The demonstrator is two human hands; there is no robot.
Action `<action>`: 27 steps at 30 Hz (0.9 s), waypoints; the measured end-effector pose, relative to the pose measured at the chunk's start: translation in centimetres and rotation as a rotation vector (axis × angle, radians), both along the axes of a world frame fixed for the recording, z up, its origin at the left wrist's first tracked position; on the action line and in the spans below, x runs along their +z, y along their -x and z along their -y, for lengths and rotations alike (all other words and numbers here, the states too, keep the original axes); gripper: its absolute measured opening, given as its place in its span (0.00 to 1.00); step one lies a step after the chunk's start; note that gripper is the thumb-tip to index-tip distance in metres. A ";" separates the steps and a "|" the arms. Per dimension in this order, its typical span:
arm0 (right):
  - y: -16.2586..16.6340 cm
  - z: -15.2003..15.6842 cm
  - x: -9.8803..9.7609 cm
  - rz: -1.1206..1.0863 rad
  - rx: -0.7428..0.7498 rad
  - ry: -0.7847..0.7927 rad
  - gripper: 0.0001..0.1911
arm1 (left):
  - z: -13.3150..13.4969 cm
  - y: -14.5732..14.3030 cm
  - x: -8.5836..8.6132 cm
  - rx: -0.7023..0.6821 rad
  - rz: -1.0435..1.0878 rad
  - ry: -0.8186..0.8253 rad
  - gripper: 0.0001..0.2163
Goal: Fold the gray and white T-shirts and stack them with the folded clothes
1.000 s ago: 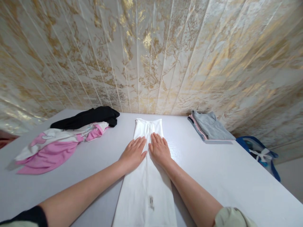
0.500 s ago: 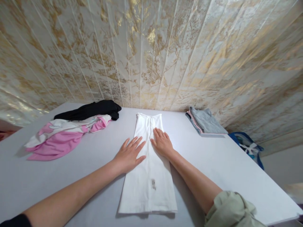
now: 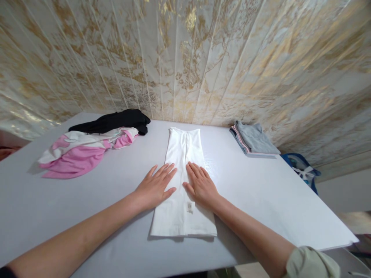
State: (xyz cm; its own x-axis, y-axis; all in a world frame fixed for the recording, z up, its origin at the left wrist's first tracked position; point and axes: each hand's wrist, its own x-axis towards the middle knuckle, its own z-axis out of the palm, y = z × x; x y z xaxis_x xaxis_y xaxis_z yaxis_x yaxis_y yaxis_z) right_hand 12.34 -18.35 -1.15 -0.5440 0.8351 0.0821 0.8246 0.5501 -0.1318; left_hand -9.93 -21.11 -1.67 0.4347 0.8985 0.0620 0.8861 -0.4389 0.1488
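Observation:
A white garment [image 3: 181, 150], folded into a long narrow panel, lies flat on the table with a seam-like line down its middle. A small printed label [image 3: 190, 207] shows near its front end. My left hand [image 3: 155, 185] rests flat on its left side, fingers spread. On the right half lies my right hand [image 3: 201, 185], palm down and fingers stretched out, just above the label. Neither hand grips the cloth. The kind of garment cannot be made out.
At the left of the white table [image 3: 116, 239] lie a crumpled pink-and-white garment [image 3: 78, 160] and a black garment [image 3: 113, 121]. A stack of folded clothes [image 3: 255, 139] sits at the back right. Beyond the right edge is a blue bag [image 3: 301, 170]; a patterned curtain [image 3: 185, 61] hangs behind.
My right hand has slid toward me along the white garment. My left hand stays nearly in place. The view has tilted down, so the table's front edge now shows.

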 end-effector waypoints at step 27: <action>-2.5 4.4 1.2 0.027 -0.086 0.013 0.29 | 4.6 -2.3 0.1 0.120 0.033 -0.084 0.28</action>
State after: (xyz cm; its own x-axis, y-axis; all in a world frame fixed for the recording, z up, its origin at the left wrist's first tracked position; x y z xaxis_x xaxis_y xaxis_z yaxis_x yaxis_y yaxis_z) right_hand 14.84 -22.76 0.00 -0.4719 0.8798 0.0577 0.8721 0.4754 -0.1158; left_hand -7.61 -25.73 -1.60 0.3209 0.9349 0.1515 0.9283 -0.3422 0.1455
